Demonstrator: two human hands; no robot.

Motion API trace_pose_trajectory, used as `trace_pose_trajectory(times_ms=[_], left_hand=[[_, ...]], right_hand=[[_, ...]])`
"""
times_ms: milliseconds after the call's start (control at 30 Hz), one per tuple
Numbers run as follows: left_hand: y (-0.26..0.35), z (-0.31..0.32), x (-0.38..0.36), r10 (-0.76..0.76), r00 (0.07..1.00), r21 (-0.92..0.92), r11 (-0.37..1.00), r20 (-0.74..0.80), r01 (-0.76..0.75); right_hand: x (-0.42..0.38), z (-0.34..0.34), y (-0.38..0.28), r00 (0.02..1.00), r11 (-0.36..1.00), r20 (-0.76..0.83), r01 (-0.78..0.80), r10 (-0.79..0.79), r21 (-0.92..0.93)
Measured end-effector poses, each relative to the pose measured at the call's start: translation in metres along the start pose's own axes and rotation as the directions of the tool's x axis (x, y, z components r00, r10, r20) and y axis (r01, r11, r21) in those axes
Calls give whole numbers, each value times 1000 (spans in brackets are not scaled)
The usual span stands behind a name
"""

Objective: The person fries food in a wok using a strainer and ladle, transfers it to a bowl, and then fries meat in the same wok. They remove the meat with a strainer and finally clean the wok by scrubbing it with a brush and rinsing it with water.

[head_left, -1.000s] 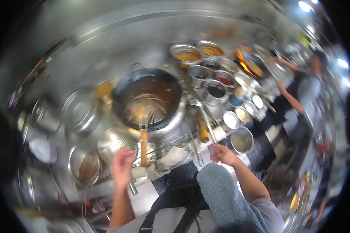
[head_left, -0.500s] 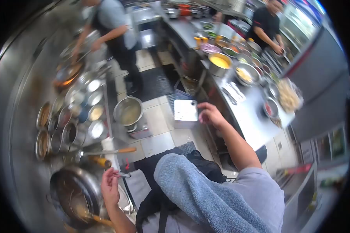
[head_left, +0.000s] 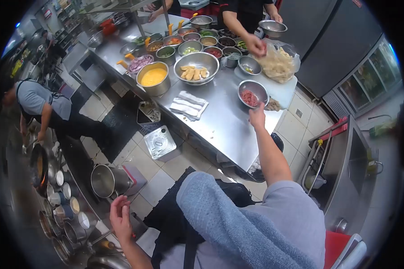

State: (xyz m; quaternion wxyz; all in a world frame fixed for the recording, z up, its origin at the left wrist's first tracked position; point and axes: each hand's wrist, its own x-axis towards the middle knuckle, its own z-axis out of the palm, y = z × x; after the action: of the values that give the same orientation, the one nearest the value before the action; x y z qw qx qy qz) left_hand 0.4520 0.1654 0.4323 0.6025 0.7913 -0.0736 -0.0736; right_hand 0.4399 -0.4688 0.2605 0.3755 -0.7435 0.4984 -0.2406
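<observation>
My right hand (head_left: 257, 115) is at the near rim of a steel bowl (head_left: 253, 93) holding red raw meat, its fingers closed on the rim. The bowl rests at the edge of a pale cutting board (head_left: 280, 92) on the steel table. Brownish meat (head_left: 273, 105) lies beside it. Lower left, my left hand (head_left: 120, 215) is raised with fingers apart and nothing in it, near a large steel pot (head_left: 104, 181).
A yellow-filled pot (head_left: 153, 79), a bowl of yellow pieces (head_left: 196, 68), ingredient bowls and a striped cloth (head_left: 189, 105) stand on the table. A co-worker's hand (head_left: 257, 46) reaches by a plastic bag (head_left: 280, 62). Another person (head_left: 45, 105) stands left, at the stove.
The view has swung right toward the table. My right hand has moved from the air above the floor to the meat bowl. The co-worker opposite now has a steel bowl in one hand.
</observation>
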Motion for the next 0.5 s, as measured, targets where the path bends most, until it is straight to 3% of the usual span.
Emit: trace_pose_trajectory(times_ms=[33,133,500], left_hand=[[5,9,11,6,1000,-7,1000,17,-6],[15,34,34,18,999,-54,998,36,-16],[-14,64,49,-28,993,-24,999,114,31]], right_hand=[[1,-3,11,994,981,-13,103,-106,-167],[1,-15,30,991,938,81,130,-110,-321],[7,-33,47,962,921,38,270,-270,-280]])
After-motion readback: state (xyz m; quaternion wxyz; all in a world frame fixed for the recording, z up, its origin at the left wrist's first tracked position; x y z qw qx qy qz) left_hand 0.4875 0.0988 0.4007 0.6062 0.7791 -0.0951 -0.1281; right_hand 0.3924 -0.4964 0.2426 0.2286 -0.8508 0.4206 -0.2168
